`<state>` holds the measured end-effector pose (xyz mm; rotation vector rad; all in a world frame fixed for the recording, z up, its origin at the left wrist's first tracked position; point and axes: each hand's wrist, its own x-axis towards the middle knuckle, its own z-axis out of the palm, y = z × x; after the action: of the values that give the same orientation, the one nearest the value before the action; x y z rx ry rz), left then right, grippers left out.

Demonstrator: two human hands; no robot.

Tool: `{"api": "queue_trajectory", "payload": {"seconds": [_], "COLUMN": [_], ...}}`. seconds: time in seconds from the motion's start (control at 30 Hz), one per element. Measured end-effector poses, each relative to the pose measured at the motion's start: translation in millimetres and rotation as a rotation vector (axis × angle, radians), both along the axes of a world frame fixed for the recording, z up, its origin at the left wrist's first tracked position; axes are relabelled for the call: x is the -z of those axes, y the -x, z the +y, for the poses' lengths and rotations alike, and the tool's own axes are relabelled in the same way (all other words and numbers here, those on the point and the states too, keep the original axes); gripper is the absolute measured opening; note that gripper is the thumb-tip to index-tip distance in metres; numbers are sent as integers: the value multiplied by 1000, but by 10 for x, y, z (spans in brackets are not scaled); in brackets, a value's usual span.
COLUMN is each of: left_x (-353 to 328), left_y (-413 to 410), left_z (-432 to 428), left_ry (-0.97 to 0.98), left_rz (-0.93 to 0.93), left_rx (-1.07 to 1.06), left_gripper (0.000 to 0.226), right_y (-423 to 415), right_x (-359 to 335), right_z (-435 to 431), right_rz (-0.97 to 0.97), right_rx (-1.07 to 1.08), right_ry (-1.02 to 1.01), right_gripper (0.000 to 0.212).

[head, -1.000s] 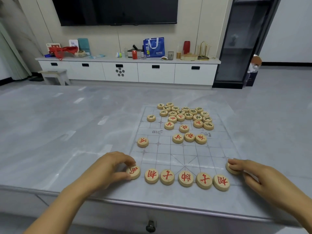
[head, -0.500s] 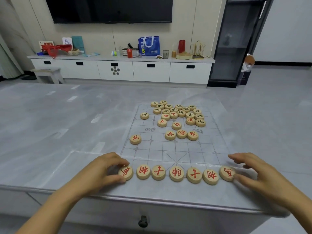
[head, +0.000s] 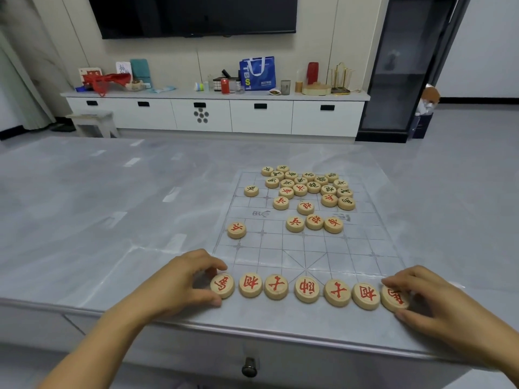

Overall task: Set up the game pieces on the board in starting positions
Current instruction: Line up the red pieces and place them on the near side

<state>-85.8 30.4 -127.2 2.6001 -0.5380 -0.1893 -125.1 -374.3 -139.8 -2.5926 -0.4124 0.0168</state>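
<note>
Maybe a quarter done: seven red pieces set in a back row [head: 306, 289] along the near edge of the board [head: 280, 248], short two for the ends (by my count). Pinching both end pieces, left hand [head: 179, 279] curled round the leftmost piece [head: 222, 285] and right hand [head: 429, 299] clamped on the rightmost piece [head: 394, 298]. Leaves the loose reds [head: 314, 222] mid-board plus the whole heap [head: 309, 186] at the far end to sort.

Seemingly open board [head: 280, 249] between row [head: 306, 289] and pile [head: 314, 187]
</note>
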Motion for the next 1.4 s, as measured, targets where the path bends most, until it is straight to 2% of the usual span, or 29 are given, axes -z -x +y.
{"api": "queue_trajectory", "payload": {"seconds": [0.07,0.17,0.2,0.27,0.37,0.43,0.53,0.63,0.73,0.87,0.97,1.03,1.17,1.4], "left_x": [-3,23,24,14,-12,-37,-40,8,-6,-77,-55,-22,3,-13], "left_y": [10,0,-3,-16,-20,-6,14,4,15,40,57,57,46,34], "left_z": [-31,-50,-48,-26,26,33,-45,-144,-100,-6,-48,-94,-140,-152], "left_ry": [-13,-18,-9,7,6,28,24,-21,23,65,77,71,59,57], "left_rz": [0,-29,-32,-27,5,48,51,-11,40,161,145,104,100,104], "left_rx": [-22,-13,0,41,99,70,-92,-171,-121,-10,-107,-168,-140,-129], "left_gripper": [51,43,40,38,45,47,60,42,31,43,51,45,33,32], "right_y": [-6,-1,3,15,19,23,26,32,41,47,40,42,49,64], "right_x": [33,25,20,5,-32,-23,-23,-17,-43,-63,-56,-54,-74,-87], "right_z": [-11,14,13,24,43,40,55,58,65,87,83,74,88,86], "right_rz": [-1,-21,-10,27,64,55,37,43,43,48,37,40,45,54], "right_rx": [6,-1,6,29,68,81,92,126,143,137,133,142,125,113], "right_ry": [12,5,7,-15,-49,-54,-63,-73,-81,-76,-83,-80,-45,-23], "right_gripper": [62,39,39,48,78,84,86,88,92,94,90,90,92,91]}}
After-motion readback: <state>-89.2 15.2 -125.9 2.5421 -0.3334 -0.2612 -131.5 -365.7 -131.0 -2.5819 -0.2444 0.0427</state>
